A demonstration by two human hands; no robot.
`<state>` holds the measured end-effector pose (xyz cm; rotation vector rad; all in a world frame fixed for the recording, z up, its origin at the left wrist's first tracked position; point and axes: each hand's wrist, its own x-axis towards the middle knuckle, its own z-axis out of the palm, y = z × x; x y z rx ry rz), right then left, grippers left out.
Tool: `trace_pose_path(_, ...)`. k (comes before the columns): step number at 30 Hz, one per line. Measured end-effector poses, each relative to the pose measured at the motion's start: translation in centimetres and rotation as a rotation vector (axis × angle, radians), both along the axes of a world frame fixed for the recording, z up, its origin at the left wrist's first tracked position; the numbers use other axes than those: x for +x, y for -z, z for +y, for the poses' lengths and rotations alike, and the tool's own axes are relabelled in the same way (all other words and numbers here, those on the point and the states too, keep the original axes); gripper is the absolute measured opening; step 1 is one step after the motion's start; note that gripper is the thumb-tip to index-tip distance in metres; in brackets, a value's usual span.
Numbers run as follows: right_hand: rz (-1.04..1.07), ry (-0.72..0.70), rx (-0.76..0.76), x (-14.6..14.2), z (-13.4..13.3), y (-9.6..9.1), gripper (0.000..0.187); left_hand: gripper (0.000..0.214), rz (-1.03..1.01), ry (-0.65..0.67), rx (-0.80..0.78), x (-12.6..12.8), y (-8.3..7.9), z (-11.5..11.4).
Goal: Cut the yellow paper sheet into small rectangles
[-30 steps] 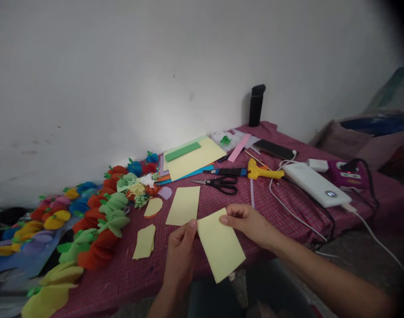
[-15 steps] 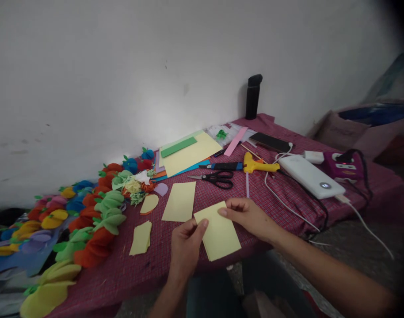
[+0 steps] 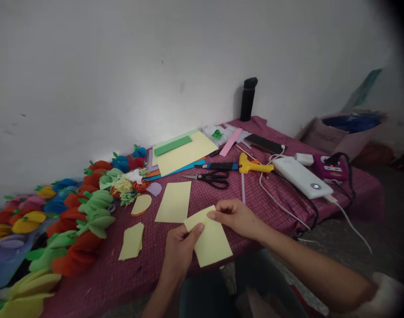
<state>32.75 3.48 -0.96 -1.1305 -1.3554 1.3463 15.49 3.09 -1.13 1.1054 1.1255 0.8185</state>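
Observation:
Both hands hold one pale yellow paper rectangle [image 3: 210,243] just above the near edge of the table. My left hand [image 3: 180,249] pinches its left side with thumb on top. My right hand [image 3: 235,216] pinches its upper edge between thumb and fingers. A second yellow rectangle [image 3: 173,202] lies flat on the red checked cloth [image 3: 275,198] just beyond. A small stack of yellow cut pieces [image 3: 131,241] lies to the left, and a yellow half-round piece [image 3: 141,205] sits behind it.
Black scissors [image 3: 210,178], a blue-black cutter [image 3: 217,166] and a yellow glue gun [image 3: 253,164] lie mid-table. Coloured sheets [image 3: 182,154] rest by the wall. Paper flowers [image 3: 85,207] fill the left. A white power bank [image 3: 301,176], a phone [image 3: 264,144] and cables lie right; a black bottle [image 3: 247,99] stands behind.
The yellow paper looks shorter now than a second ago, as if folded. My left thumb has moved onto its face. The camera has shifted, so everything sits a little further left.

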Motion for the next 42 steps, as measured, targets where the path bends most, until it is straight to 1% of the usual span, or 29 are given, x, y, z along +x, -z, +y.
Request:
trace_pose_path(3, 0.035, -0.016, -0.012, 0.0, 0.1, -0.6, 0.03, 0.032, 0.012, -0.001, -0.009, -0.4, 0.2, 0.1)
trace_pose_path(7, -0.014, 0.056, -0.015, -0.3, 0.9, -1.0, 0.032, 0.033, 0.024, -0.012, 0.006, -0.7, 0.2, 0.1)
trace_pose_path(10, -0.022, 0.058, -0.013, -0.6, 1.4, -1.0, 0.032, 0.032, 0.008, -0.033, -0.014, -0.9, 0.2, 0.4)
trace_pose_path(12, 0.007, 0.018, -0.04, -0.8, 1.5, -1.0, 0.03, 0.033, -0.025, -0.069, -0.029, -1.1, 0.2, 0.7)
trace_pose_path(14, 0.006, -0.062, -0.065, -1.0, 1.2, -0.8, 0.03, 0.034, -0.068, -0.131, -0.021, -1.2, 0.2, 1.1)
trace_pose_path(16, -0.05, -0.139, -0.068, -1.2, 0.8, -0.3, 0.031, 0.036, -0.104, -0.182, -0.003, -1.2, 0.2, 1.3)
trace_pose_path(18, -0.116, -0.157, -0.059, -1.3, 0.6, 0.2, 0.033, 0.036, -0.129, -0.199, 0.013, -1.0, 0.2, 1.4)
trace_pose_path(22, -0.149, -0.06, -0.059, -1.0, 0.6, 0.7, 0.033, 0.033, -0.174, -0.142, 0.031, -0.7, 0.5, 1.0)
trace_pose_path(24, -0.152, -0.042, -0.047, -0.8, 0.7, 0.5, 0.034, 0.033, -0.163, -0.085, 0.026, -0.7, 0.5, 0.8)
trace_pose_path(26, -0.154, -0.042, -0.03, -0.5, 0.5, 0.2, 0.036, 0.033, -0.127, -0.059, 0.018, -0.8, 0.5, 0.6)
trace_pose_path(29, -0.121, -0.086, -0.048, -0.3, 0.2, -0.2, 0.035, 0.032, -0.107, -0.099, 0.023, -0.8, 0.3, 0.5)
trace_pose_path(32, -0.084, -0.133, -0.092, -0.2, -0.1, -0.1, 0.032, 0.032, -0.126, -0.125, 0.017, -0.6, 0.1, 0.5)
trace_pose_path(35, -0.105, -0.106, -0.099, -0.2, -0.1, 0.3, 0.03, 0.032, -0.135, -0.157, 0.033, -0.5, 0.1, 0.5)
trace_pose_path(38, -0.133, -0.074, -0.084, -0.3, 0.0, 0.6, 0.03, 0.039, -0.193, -0.2, 0.038, -0.4, 0.3, 0.6)
trace_pose_path(40, -0.143, -0.064, -0.079, -0.4, 0.1, 0.6, 0.029, 0.039, -0.205, -0.184, 0.035, -0.5, 0.4, 0.6)
trace_pose_path(42, -0.152, -0.058, -0.08, -0.4, 0.0, 0.6, 0.029, 0.036, -0.171, -0.148, 0.045, -0.6, 0.5, 0.6)
